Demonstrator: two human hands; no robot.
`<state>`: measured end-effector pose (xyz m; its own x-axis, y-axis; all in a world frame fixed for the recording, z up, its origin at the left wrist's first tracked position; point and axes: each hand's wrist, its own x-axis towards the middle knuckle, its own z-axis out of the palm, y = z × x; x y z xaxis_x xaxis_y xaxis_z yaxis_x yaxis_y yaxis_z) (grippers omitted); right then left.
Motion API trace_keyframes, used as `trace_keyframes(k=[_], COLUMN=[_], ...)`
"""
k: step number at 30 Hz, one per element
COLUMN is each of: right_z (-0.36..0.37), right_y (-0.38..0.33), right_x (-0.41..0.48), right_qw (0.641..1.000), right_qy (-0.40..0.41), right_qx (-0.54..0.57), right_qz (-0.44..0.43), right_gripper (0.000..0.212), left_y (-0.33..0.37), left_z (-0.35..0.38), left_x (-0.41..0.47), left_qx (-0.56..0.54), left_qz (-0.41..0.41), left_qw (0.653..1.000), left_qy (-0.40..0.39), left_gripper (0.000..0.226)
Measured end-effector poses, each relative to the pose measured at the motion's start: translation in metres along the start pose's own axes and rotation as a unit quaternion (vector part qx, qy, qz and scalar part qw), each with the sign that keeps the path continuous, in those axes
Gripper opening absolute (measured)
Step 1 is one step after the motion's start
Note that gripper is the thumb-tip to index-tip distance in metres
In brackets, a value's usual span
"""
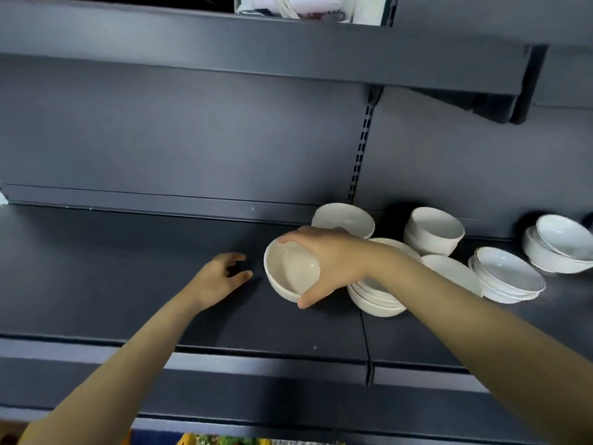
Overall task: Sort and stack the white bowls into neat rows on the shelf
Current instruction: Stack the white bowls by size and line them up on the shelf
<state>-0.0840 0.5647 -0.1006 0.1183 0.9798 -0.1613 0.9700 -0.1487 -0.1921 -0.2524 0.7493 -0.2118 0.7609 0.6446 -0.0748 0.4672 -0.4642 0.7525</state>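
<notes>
Your left forearm [128, 364] enters frame lower left; left hand [219, 277], centre-left, hovers over dark grey metal shelf [112, 277], fingers loose, holding nothing. Right hand [333, 261] grips plain white ceramic bowl [290, 271] by rim, tilted, mid-frame, just left of gold-rimmed white bowl stack [375, 301]. Risk: your right wrist [382, 261] lies across that stack, could nudge it; tilted bowl may slip from rim pinch.

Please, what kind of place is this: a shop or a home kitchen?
Probably a shop or stockroom: the dark metal shelf meets a slotted upright, as retail racks do, and several stacks of white bowls stand on it. The right hand grips one bowl.
</notes>
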Motion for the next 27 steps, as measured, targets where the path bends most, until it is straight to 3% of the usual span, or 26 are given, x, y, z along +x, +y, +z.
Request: trace_keyframes(k=[4,9,15,18,23,27], right_z=[0.019,0.026,0.021,0.007,-0.038,-0.066], right_y=[-0.005,-0.004,-0.005,-0.001,0.019,0.045], right_x=[0.018,0.028,0.031,0.024,-0.018,-0.067], right_qw=[0.998,0.996,0.988,0.99,0.991,0.982], right_qy=[-0.044,-0.072,-0.13,-0.095,0.022,0.055], right_qx=[-0.026,0.017,0.034,0.056,0.063,0.069], right_qz=[0.027,0.057,0.071,0.082,0.118,0.167], right_gripper=[0.104,0.108,0.127,0.119,0.085,0.082], left_y=[-0.006,-0.007,0.002,0.024,0.094,0.153], left_z=[0.001,-0.002,-0.017,-0.03,-0.042,-0.032], left_x=[0.001,0.006,0.012,0.019,0.023,0.019], left_qx=[-0.009,0.0,0.015,0.055,0.117,0.206], left_qz=[0.026,0.039,0.023,0.045,0.11,0.166], left_qw=[1.0,0.999,0.999,0.997,0.986,0.961], left_qy=[-0.004,-0.014,-0.036,-0.028,-0.042,-0.077], left_gripper=[0.047,0.048,0.049,0.049,0.052,0.055])
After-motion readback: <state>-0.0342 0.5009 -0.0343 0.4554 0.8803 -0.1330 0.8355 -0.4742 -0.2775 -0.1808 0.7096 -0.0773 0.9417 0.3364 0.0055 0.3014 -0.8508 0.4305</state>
